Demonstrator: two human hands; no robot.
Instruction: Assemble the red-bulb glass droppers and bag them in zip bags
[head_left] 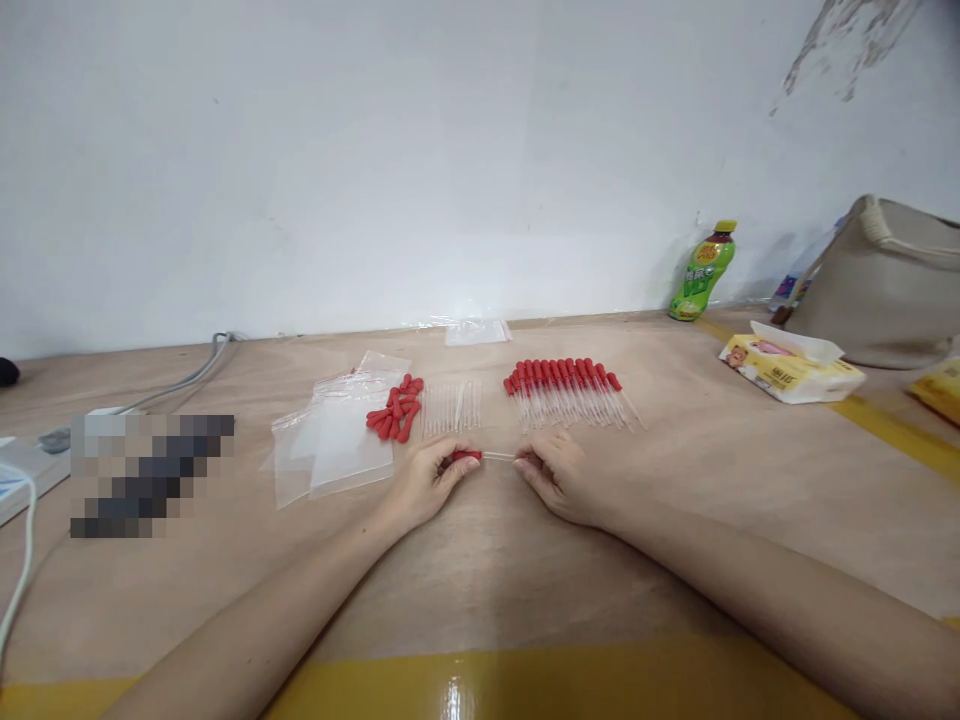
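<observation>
My left hand [433, 480] pinches a red rubber bulb [469, 455] near the middle of the table. Facing it, my right hand [556, 474] is closed on a thin clear glass tube [498, 457], whose other end is at the bulb's open end. Beyond my left hand lie a pile of loose red bulbs [394, 408] and a row of clear tubes [452, 408]. Behind my right hand, a row of droppers [570, 390] with red bulbs on their far ends lies side by side.
Clear zip bags [351, 440] lie left of the loose bulbs, another bag [477, 332] by the wall. A green bottle [703, 275], tissue pack [795, 368] and grey bag [885, 285] stand at right. Cables and a power strip [37, 470] are at left.
</observation>
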